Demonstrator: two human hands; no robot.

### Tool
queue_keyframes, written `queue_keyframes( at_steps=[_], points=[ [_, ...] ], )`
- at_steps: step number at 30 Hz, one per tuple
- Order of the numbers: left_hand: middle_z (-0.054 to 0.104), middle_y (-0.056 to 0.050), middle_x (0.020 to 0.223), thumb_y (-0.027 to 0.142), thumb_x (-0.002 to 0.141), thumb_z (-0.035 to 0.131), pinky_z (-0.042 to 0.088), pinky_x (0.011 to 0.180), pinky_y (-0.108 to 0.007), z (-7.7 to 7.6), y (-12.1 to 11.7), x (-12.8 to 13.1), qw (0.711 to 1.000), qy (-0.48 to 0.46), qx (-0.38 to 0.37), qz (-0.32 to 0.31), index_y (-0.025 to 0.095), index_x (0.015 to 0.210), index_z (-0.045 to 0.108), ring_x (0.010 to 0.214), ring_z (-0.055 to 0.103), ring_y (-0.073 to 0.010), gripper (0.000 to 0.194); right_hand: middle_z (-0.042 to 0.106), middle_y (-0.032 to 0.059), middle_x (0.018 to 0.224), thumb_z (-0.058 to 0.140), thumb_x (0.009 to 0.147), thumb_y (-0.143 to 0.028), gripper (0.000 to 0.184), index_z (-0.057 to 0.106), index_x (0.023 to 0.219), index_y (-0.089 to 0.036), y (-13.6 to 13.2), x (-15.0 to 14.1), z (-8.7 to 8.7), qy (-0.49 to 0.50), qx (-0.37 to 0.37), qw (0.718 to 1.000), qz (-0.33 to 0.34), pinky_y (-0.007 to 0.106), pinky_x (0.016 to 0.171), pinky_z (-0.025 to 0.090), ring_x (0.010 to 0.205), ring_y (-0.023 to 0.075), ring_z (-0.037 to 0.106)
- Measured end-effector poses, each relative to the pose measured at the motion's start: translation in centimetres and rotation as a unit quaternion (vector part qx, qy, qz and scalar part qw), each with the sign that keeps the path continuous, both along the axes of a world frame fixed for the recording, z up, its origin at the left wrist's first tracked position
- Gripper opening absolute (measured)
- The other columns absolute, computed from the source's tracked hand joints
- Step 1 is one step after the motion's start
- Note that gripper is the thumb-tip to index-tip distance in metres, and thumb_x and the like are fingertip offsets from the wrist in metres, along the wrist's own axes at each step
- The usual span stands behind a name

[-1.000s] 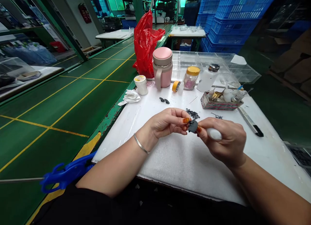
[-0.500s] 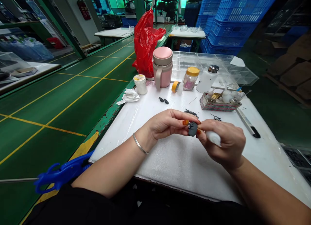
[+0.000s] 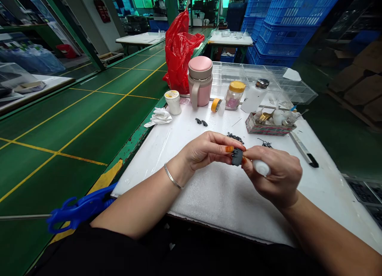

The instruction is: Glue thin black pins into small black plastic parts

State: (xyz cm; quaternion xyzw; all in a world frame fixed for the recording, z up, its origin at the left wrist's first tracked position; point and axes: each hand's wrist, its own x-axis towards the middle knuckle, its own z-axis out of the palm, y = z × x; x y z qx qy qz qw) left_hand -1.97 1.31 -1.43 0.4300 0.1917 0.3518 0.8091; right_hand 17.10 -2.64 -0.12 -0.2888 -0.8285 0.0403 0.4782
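Between the thumb and fingers of my left hand [image 3: 205,150] is a small dark grey piece [image 3: 238,157] with teeth-like prongs along one side. My right hand [image 3: 277,172] is closed around a small white bottle [image 3: 262,168], its rounded end sticking out towards me. The right fingertips meet the grey piece at its right edge, and the bottle's tip is hidden behind them. Just beyond my hands lie a pile of tiny black parts [image 3: 235,138] and some thin black pins [image 3: 265,143]. Two small black pieces [image 3: 201,122] rest farther back on the white tabletop [image 3: 205,200].
A pink mug [image 3: 200,83], a red plastic bag [image 3: 180,53], a yellow-lidded jar [image 3: 235,96] and a clear bottle [image 3: 253,99] stand along the back. To the right are a box of small bottles [image 3: 268,128] and a utility knife [image 3: 303,149]. A blue-handled tool [image 3: 77,214] hangs at the left edge.
The white bottle has tilted slightly in my right hand, and the grey piece has turned a little. The whole view has shifted slightly; both hands keep their hold.
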Motion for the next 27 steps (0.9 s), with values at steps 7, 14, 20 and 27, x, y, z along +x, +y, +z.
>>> queue_keyframes(
  at_steps=[7,14,20,27],
  points=[
    [0.072,-0.012,0.091,0.026,0.065,0.086,0.053,0.072,-0.027,-0.3,0.3,0.1,1.0,-0.003,-0.017,0.007,0.014,0.093,0.078,0.079,0.068,-0.0193,0.032,0.069,0.0009,0.065,0.062,0.089,-0.021,0.008,0.065,0.081,-0.021,0.5,0.0,-0.5,0.022,-0.005,1.0,-0.017,0.026,0.053,0.045,0.054,0.0144,0.062],
    [0.071,-0.01,0.106,0.039,0.073,0.082,0.055,0.074,-0.026,0.6,-0.5,0.7,0.995,0.006,0.052,0.084,0.019,0.113,0.073,0.085,0.068,-0.0171,0.046,0.072,0.0007,0.067,0.066,0.086,-0.019,0.008,0.067,0.078,-0.021,1.2,0.3,-0.5,0.04,0.003,0.997,-0.07,0.026,0.054,0.047,0.056,0.0151,0.066],
    [0.073,-0.007,0.08,0.023,0.063,0.089,0.055,0.07,-0.027,1.8,-1.5,1.4,0.967,0.101,0.103,0.211,0.013,0.095,0.075,0.072,0.067,-0.0162,0.037,0.071,-0.0006,0.065,0.067,0.086,-0.023,0.009,0.069,0.078,-0.021,1.3,0.4,-0.5,0.047,-0.005,0.994,-0.098,0.025,0.054,0.046,0.054,0.0135,0.065],
    [0.072,-0.006,0.08,0.019,0.06,0.09,0.055,0.065,-0.023,2.4,-1.6,1.3,0.955,0.115,0.11,0.25,0.013,0.102,0.072,0.07,0.067,-0.0149,0.046,0.07,-0.0001,0.066,0.064,0.088,-0.02,0.009,0.067,0.079,-0.02,1.6,0.4,-0.2,0.011,-0.004,0.998,-0.061,0.024,0.054,0.045,0.055,0.013,0.064]
  ],
)
